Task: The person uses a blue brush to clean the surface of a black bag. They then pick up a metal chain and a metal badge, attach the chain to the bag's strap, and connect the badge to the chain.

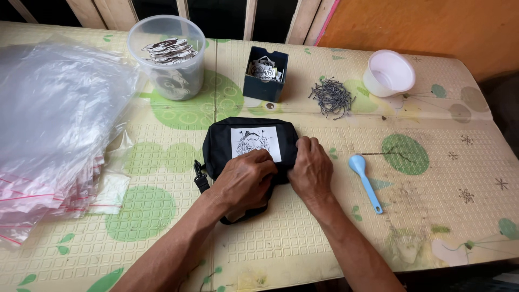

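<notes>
Both hands on a black pouch

The left hand (244,181) and right hand (311,172) press the black pouch (227,141); a blue spoon (365,181) lies right of them.

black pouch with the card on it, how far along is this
Done: a white printed card lies flat on the black pouch. In hand: left hand and right hand both press its lower edge. Left: the clear bags lie stacked aside, and the pouch isn't in one.

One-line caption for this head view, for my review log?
Both hands, left hand and right hand, press on a black pouch bearing a white printed patch on a patterned mat.
</notes>
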